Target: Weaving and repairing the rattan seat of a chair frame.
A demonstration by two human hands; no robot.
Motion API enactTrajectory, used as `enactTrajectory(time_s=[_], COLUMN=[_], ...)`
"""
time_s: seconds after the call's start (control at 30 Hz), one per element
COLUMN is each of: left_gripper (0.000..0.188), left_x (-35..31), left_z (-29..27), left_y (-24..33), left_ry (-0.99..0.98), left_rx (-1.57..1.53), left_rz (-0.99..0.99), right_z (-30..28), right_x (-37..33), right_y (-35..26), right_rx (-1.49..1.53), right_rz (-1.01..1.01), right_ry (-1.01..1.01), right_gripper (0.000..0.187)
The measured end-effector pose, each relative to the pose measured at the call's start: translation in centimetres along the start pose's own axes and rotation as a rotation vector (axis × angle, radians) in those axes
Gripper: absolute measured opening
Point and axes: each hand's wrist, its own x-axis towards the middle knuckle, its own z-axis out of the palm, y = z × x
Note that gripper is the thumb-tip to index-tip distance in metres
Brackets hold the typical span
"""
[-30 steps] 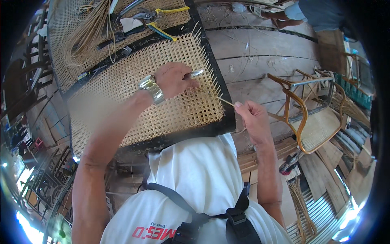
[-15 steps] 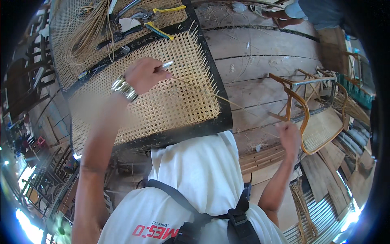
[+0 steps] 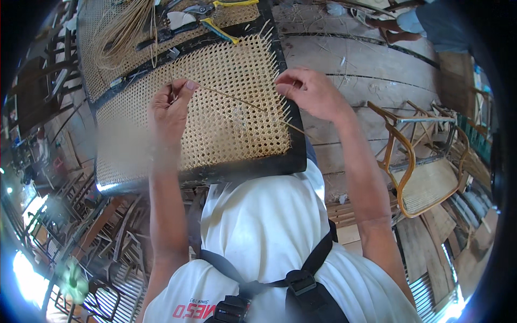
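Note:
A woven cane panel [image 3: 231,129] lies over a dark frame [image 3: 247,166], with cut strand ends standing along its right edge. My left hand [image 3: 171,113] is above the middle of the panel, thumb and fingers closed on a thin cane strand [image 3: 229,98]. From there the strand slants down to the right into the weave, and a loose length comes out past the right edge. My right hand [image 3: 316,96] hovers at that edge, its fingers curled and the fingertips near the strand ends. Whatever those fingertips hold is too small to make out.
At the panel's far side lie pliers with yellow handles [image 3: 222,33], a bundle of cane strands [image 3: 121,40] and a white-headed tool [image 3: 180,20]. A wooden chair with a cane seat [image 3: 425,183] rests on the floor at right. Another person's legs [image 3: 398,29] show at top right.
My right hand has come up from the lower right to the panel's edge, off the strand's far end. My left hand has turned and shifted slightly left; its silver pointed tool no longer shows.

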Motion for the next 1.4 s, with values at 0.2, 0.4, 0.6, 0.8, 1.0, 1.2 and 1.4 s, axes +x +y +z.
enactTrajectory(time_s=[0.2,0.4,0.6,0.8,1.0,1.2,1.4], left_gripper=[0.015,0.015,0.014,0.015,0.009,0.008,0.011], left_x=[1.2,3.3,10.7,14.8,16.3,15.6,15.4], left_z=[1.8,3.2,-1.6,-5.5,-6.1,-4.9,-3.8], left_y=[-0.8,-1.8,0.7,-2.8,-4.8,-6.1,-6.6], left_ry=[-0.094,-0.109,0.081,-0.078,-0.153,0.111,0.248], left_rx=[-0.207,-0.186,0.008,0.101,0.078,0.630,0.651], left_rz=[-0.112,-0.063,-0.020,-0.092,-0.093,0.088,0.148], right_z=[2.8,4.5,9.6,9.3,10.1,10.3,10.5], right_x=[1.7,2.8,11.8,15.6,14.9,10.4,9.1], right_y=[-0.4,0.2,-3.3,-1.8,-3.6,-6.8,-5.7], right_rx=[0.059,0.017,0.023,-0.035,-0.075,-0.106,-0.246], right_rz=[-0.220,-0.359,-0.388,-0.350,-0.152,0.012,0.013], right_ry=[-0.304,-0.230,-0.083,-0.133,-0.097,-0.063,-0.065], right_gripper=[0.026,0.017,0.020,0.029,0.027,0.026,0.023])
